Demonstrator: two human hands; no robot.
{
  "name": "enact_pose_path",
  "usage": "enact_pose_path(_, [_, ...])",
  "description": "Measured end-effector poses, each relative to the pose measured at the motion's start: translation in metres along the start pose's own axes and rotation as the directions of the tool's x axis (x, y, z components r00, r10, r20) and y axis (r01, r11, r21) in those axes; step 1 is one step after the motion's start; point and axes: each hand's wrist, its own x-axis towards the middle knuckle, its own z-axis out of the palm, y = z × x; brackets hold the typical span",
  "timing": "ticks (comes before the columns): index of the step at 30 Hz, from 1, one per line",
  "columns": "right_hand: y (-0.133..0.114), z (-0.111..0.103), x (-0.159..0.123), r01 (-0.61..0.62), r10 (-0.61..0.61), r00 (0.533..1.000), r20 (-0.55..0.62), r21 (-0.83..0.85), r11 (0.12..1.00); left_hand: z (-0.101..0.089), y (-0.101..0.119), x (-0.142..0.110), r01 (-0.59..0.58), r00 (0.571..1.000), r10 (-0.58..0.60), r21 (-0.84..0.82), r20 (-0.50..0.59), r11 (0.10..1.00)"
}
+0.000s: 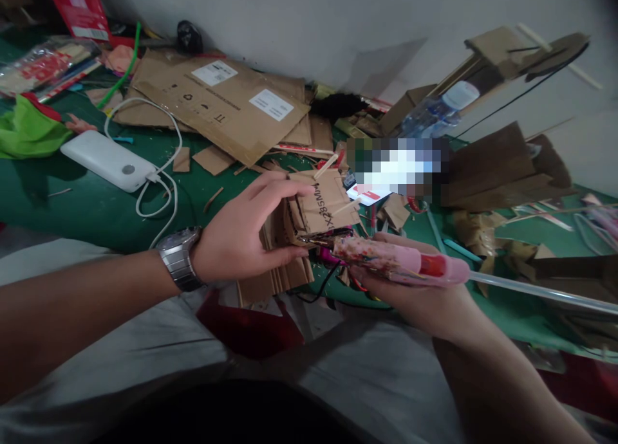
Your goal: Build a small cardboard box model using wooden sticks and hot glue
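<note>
My left hand [246, 228], with a metal watch [179, 257] on its wrist, grips a small cardboard box [321, 203] between thumb and fingers. Printed letters and thin wooden sticks show on the box's upper face. My right hand [410, 296] is wrapped round a pink hot glue gun [400, 260], and a clear glue stick [541, 293] runs out of its back end to the right. The gun's nozzle points left at the box's near lower edge; whether it touches is hard to make out. Beneath the box lie folded cardboard pieces [277, 277].
A white power bank [109, 161] with a cable lies left on the green table [43, 193]. Flattened cardboard [212, 109] rests against the wall. Rightward stand a plastic bottle [434, 112], a cardboard build with a disc [497, 51], a blurred bright screen [371, 193] and cardboard scraps.
</note>
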Motion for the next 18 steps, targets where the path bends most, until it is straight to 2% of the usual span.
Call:
enact_pose_path(7, [-0.0044,0.0038,0.0000,0.010,-0.010,1.000,-0.011,-0.017,1.000,0.0003,-0.0010,0.0002,-0.016,1.000,0.016,0.016,-0.004,1.000])
enact_pose_path(18, [0.0010,-0.0019,0.0001,0.062,-0.062,0.998,0.020,0.025,0.998,0.0004,-0.0020,0.0000,-0.024,1.000,0.024,0.001,-0.009,1.000])
